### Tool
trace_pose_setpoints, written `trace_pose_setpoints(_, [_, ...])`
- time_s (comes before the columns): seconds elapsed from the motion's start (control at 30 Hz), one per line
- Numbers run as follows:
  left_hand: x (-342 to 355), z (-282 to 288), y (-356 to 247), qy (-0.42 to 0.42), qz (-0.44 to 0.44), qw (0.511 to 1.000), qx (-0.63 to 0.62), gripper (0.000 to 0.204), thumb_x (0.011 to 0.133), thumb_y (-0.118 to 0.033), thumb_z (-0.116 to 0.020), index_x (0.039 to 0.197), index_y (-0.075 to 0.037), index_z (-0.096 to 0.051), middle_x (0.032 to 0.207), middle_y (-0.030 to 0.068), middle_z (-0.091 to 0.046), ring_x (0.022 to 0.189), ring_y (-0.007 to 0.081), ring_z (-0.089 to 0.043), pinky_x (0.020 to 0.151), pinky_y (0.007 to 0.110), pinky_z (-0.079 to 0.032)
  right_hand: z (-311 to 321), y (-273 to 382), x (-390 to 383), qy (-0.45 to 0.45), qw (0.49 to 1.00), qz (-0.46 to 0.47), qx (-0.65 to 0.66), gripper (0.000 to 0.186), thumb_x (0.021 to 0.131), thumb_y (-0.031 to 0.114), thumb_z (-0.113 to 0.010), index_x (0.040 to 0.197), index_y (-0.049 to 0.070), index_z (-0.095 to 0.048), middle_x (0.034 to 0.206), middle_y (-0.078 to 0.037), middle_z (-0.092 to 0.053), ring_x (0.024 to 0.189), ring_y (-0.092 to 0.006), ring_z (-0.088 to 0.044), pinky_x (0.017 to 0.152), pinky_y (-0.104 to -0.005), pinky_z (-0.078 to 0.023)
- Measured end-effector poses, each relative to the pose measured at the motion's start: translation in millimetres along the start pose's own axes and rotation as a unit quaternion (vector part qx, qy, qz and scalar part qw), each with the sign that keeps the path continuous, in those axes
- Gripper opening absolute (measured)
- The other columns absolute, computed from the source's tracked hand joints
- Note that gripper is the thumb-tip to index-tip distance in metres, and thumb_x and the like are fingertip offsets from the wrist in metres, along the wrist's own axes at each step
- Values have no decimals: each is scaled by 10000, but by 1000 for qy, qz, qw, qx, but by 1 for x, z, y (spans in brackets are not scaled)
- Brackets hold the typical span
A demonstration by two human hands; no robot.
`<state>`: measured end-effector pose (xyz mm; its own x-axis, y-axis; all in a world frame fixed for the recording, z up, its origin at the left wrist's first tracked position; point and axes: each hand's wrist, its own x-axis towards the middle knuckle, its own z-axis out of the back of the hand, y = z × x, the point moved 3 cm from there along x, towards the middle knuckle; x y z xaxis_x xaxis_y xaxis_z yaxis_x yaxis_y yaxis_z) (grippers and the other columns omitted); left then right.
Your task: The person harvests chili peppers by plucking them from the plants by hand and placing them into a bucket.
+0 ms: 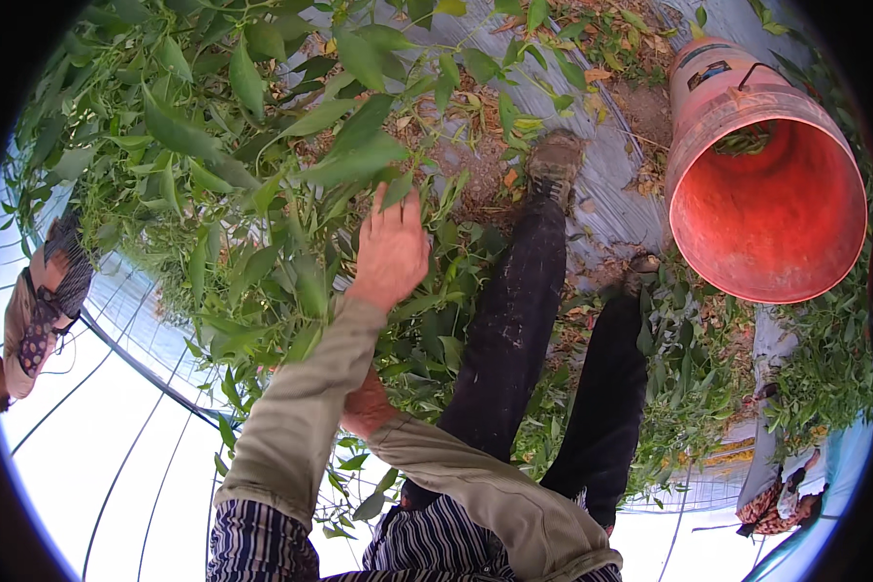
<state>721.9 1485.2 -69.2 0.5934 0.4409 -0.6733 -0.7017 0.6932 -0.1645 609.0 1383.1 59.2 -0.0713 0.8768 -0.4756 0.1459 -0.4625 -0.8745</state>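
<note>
My left hand point(393, 250) reaches into a leafy green plant point(252, 194), back of the hand up. Its fingers are stretched out among the leaves, and a leaf partly covers them. Lower down, my right hand point(364, 403) is among the foliage at the same plant, mostly hidden behind my left forearm. Its fingers do not show, so I cannot tell what it touches. To the right is a red plastic bucket point(684, 184) with a wire handle. Some slender green pods point(743, 142) lie deep inside it.
My dark-trousered legs point(514, 310) stand between plant rows, on soil with dry leaves and grey plastic sheeting point(606, 209). More plants point(694, 388) grow at the right. Another person point(44, 301) is at the far left, and another point(781, 504) at the lower right.
</note>
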Motion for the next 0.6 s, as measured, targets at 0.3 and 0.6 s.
trace_pose_setpoints(0.3, [-8,-64,44,388,12,916,100,186,696,-222,-646,695,-48,-712,766,196,-658,817,394,-630,895,522,-378,-41,0,-6,-12,849,38,527,489,907,281,-516,1333,51,-453,1390,-97,-473,1285,-248,-429,1086,-432,-307])
trace_pose_setpoints(0.6, [-27,9,55,387,-43,920,41,302,706,-365,-680,776,-80,-746,867,185,-686,1008,344,-611,1106,540,-209,-125,-15,-23,75,-83,86,990,757,742,211,-651,1414,25,-356,1405,-136,-391,1299,-329,-361,972,-532,-374])
